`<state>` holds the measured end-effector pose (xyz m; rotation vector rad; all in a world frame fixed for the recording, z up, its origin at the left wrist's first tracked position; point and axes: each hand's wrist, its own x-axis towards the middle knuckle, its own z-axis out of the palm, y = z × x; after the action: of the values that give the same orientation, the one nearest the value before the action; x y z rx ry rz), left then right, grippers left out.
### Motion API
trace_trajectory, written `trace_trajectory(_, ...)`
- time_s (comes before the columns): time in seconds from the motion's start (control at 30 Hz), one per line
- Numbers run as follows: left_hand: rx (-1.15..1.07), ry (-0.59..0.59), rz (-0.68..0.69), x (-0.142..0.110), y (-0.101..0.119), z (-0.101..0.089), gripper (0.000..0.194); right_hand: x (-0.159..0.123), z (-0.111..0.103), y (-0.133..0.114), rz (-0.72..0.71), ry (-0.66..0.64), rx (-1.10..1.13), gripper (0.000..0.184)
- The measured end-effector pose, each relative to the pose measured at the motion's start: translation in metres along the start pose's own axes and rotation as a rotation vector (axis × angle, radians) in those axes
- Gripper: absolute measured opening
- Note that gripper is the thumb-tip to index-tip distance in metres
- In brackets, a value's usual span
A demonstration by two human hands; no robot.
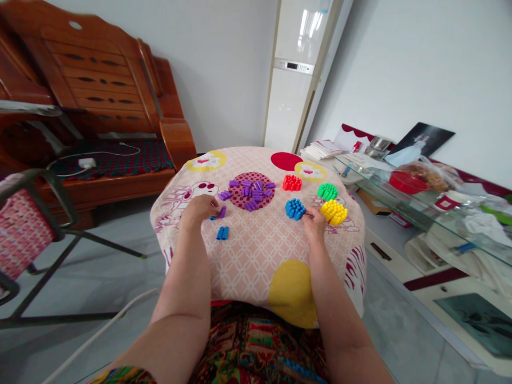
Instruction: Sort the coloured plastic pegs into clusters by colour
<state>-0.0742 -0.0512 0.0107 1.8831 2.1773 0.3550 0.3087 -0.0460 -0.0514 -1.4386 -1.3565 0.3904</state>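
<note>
My left hand rests over the left part of the round table with its fingers curled down. A small blue piece shows at its fingertips, partly hidden. Just right of it lies a purple clip-like piece, and nearer me lie a few blue tube-like pieces side by side. On the right side, the fingers of my right hand are drawn together at the right edge of a blue cluster of knobbed pieces, touching it. A yellow cluster sits just right of that hand.
Several purple pieces lie in small groups mid-table. Behind the blue cluster are a red cluster and a green cluster. A patterned cloth covers the table. A glass-topped cabinet stands right, a chair left.
</note>
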Motion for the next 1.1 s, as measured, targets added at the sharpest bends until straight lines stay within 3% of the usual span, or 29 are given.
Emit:
trace_trajectory(0.1, -0.066, 0.082, -0.009, -0.002, 0.006, -0.002, 0.017, -0.001, 0.0, -0.003, 0.003, 0.005, -0.009, 0.036)
trace_trajectory(0.17, -0.139, 0.169, 0.032, -0.001, 0.022, -0.002, 0.023, -0.001, 0.0, -0.004, 0.0, 0.009, -0.015, 0.037)
trace_trajectory(0.23, -0.252, 0.226, 0.12, 0.0, 0.049, 0.003, 0.028, -0.001, 0.001, -0.005, -0.001, 0.008, -0.013, 0.038)
trace_trajectory(0.37, -0.468, 0.226, 0.286, 0.009, 0.12, 0.027, 0.024, -0.001, 0.001, -0.005, 0.015, 0.009, -0.001, 0.038)
trace_trajectory(0.5, -0.637, 0.161, 0.286, 0.021, 0.168, 0.057, 0.02, -0.001, 0.0, -0.006, 0.016, 0.028, 0.004, 0.034)
trace_trajectory(0.6, -0.698, 0.169, 0.263, 0.029, 0.179, 0.07, 0.017, -0.001, 0.0, -0.007, 0.022, 0.033, 0.011, 0.033)
trace_trajectory(0.8, -0.713, 0.203, 0.255, 0.034, 0.188, 0.079, 0.015, -0.003, 0.0, -0.008, -0.004, 0.042, 0.007, 0.034)
trace_trajectory(1.0, -0.596, 0.165, 0.389, 0.033, 0.201, 0.084, 0.013, -0.004, 0.0, -0.008, -0.033, 0.03, -0.026, 0.038)
trace_trajectory(1.1, -0.572, 0.113, 0.438, 0.03, 0.202, 0.085, 0.023, -0.004, 0.0, -0.007, -0.03, 0.033, -0.038, 0.038)
